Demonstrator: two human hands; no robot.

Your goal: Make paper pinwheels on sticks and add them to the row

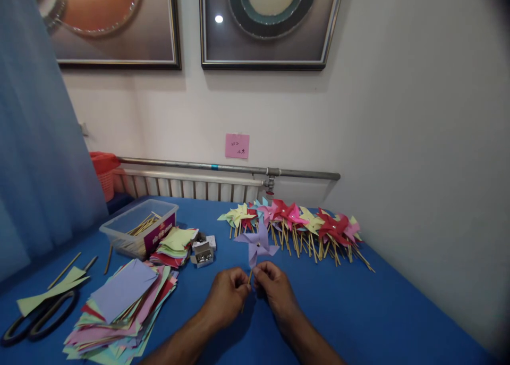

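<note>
Scissors [37, 317] far left on blue bench [358, 312], then coloured paper stack [123, 306] w/ clear stick box [139, 227] behind. Centre: left hand [227, 296] & right hand [274, 288], fingers pinched shut on stick of purple pinwheel [257, 245], held upright just above bench. Right, by wall: finished pinwheels row [298, 224].

Both hands, left hand [226, 295] and right hand [274, 286], pinch the stick of a purple pinwheel [256, 244] above the blue counter [358, 312]. Finished pinwheels [303, 224] lie in a row by the wall, and stacked coloured paper [123, 301] lies left.
</note>
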